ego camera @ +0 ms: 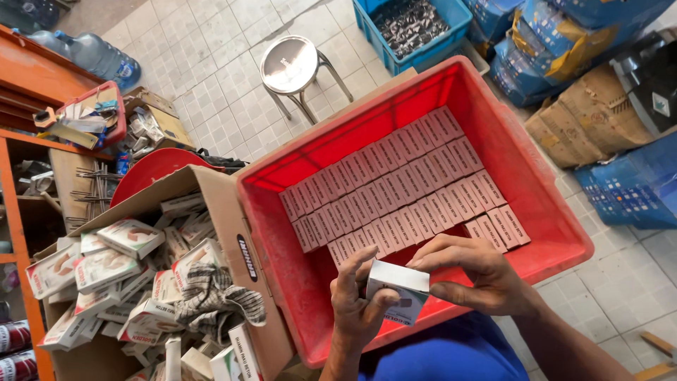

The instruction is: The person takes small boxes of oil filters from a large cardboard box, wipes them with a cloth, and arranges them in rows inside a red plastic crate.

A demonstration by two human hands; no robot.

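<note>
A small white box point(399, 288) is held in both hands over the near edge of a red crate point(557, 233), just in front of the person's blue-clad lap. The left hand point(358, 307) grips it from below and from the side, its fingers point(363, 264) pressed together against the box's left face with the thumb on the front. The right hand point(476, 271) comes in from the right, its fingers point(434, 255) pinching the box's top edge, thumb underneath along the flap.

Inside the crate, beyond the hands, pink boxes point(402, 190) stand packed edge to edge in three neat rows that run slantwise across the floor of the crate; a bare red strip is left along the far and left walls.

Touching the crate's left wall is an open carton point(236, 233) heaped with loose white boxes point(130, 236) lying at all angles, and a striped cloth point(211, 296) is draped over them. Further out on the tiled floor stand a round metal stool point(290, 65), a blue crate point(416, 32) holding dark metal parts, and blue sacks point(620, 187) and brown bundles at the right. An orange shelf point(17, 212) runs down the left edge, with water bottles point(95, 53) behind it.
</note>
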